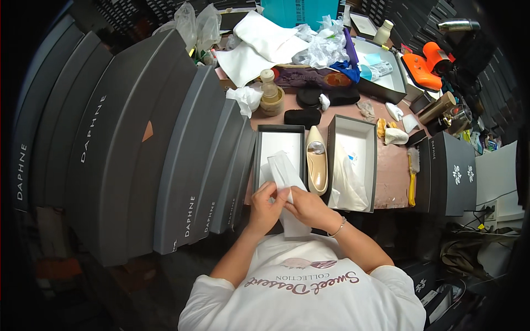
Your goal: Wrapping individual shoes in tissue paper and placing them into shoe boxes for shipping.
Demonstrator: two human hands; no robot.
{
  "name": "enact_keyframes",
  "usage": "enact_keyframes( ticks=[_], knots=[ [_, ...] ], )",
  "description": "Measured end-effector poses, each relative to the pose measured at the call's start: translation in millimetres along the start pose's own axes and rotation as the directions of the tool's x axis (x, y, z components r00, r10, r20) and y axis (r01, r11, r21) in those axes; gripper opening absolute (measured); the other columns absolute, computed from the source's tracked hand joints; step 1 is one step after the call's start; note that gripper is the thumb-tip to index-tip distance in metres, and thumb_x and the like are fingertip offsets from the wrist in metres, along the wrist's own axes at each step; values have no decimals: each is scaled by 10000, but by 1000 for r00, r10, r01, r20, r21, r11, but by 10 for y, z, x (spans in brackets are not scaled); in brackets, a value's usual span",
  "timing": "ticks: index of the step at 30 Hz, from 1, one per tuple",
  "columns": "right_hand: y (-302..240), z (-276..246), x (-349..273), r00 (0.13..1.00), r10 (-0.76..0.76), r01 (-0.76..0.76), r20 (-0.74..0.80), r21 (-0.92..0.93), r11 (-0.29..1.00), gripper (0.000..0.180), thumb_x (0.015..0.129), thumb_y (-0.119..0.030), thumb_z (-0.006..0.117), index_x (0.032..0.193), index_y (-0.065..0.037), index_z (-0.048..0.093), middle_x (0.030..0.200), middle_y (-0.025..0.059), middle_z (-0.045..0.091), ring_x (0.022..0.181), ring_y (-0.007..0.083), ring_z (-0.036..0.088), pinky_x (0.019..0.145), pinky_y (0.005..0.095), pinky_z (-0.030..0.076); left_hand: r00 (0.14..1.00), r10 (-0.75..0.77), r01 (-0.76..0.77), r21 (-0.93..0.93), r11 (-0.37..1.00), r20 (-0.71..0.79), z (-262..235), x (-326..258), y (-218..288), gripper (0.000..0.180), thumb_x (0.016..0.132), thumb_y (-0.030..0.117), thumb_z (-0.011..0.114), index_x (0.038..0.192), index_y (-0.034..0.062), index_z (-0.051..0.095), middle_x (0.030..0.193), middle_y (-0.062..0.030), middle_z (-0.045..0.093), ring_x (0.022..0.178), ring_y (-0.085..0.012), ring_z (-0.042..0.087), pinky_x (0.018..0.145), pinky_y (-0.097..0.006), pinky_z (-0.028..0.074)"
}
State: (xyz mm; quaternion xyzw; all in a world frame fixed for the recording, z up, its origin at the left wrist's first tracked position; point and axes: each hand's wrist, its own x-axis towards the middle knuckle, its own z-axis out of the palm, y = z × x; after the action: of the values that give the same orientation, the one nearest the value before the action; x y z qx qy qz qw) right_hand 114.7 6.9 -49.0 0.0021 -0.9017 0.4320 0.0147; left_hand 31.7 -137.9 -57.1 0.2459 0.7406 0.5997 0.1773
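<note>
Between my two hands is a folded white sheet (284, 167), long and narrow; whether it is paper or thin cloth I cannot tell. My left hand (268, 205) pinches its left edge, and the fingers of my right hand (310, 207) close on it from the right, the fingertips meeting. The sheet's upper end overlaps an open dark-rimmed box (282, 129) with a white inside. A cream pointed pump (317, 160) stands just right of that box, with something shiny in its toe. Further right, another open box (361, 128) contains crumpled pale wrapping (349, 179).
Tall stacks of dark grey shoeboxes (130, 149) crowd the left side; more boxes (450, 171) stand at the right. Behind lie a black pad (302, 117), a pump bottle (269, 83), white cloths (265, 41) and a tray (381, 60). A yellow-handled brush (412, 179) rests at the right edge.
</note>
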Motion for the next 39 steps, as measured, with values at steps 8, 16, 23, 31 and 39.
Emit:
enact_keyframes(
  ticks=[8, 16, 23, 31, 39],
  knots=[
    [238, -458, -287, 973, 95, -187, -209, -482, 856, 483, 740, -332, 722, 1056, 14, 607, 1245, 191, 506, 1248, 335, 403, 1069, 534, 243, 940, -323, 210, -564, 798, -107, -186, -61, -338, 187, 896, 85, 622, 1017, -57, 609, 958, -70, 649, 842, -98, 587, 774, -239, 461],
    [587, -89, -240, 964, 73, -139, -254, -252, 958, 306, 714, -240, 729, 882, 7, 662, 1116, 174, 595, 1247, 337, 430, 1087, 550, 225, 958, -284, 163, -748, 643, -35, -7, 435, 17, 263, 941, 203, 577, 1084, -14, 537, 1034, -115, 623, 938, -200, 620, 832, -340, 516],
    [116, -1276, -1225, 806, 328, 340, -493, 839, 425, 452, 744, -143, 715, 1114, 81, 582, 1080, 151, 627, 970, 218, 630, 869, 318, 492, 949, -240, -32, -819, 573, -204, 581, 1151, 260, 273, 974, 310, 514, 925, 48, 572, 872, -7, 595, 792, -101, 582, 699, -266, 488],
    [-63, -1266, -1772, 716, 174, 495, -676, 668, 556, 567, 721, -371, 769, 1058, 44, 577, 988, 155, 649, 874, 215, 637, 790, 337, 517, 886, 418, -432, -26, 902, -200, 895, 1389, 815, 406, 924, 217, 607, 622, -25, 484, 618, -49, 450, 555, -118, 366, 501, -308, 329],
    [-23, -1187, -1377, 806, 274, 186, -524, 665, 723, 499, 722, -186, 747, 1088, 123, 606, 940, 121, 670, 806, 146, 630, 724, 241, 486, 990, 76, -98, -193, 976, -122, 734, 944, 271, 306, 956, 229, 544, 736, 17, 553, 717, -64, 560, 628, -145, 543, 563, -310, 428]
  ],
)
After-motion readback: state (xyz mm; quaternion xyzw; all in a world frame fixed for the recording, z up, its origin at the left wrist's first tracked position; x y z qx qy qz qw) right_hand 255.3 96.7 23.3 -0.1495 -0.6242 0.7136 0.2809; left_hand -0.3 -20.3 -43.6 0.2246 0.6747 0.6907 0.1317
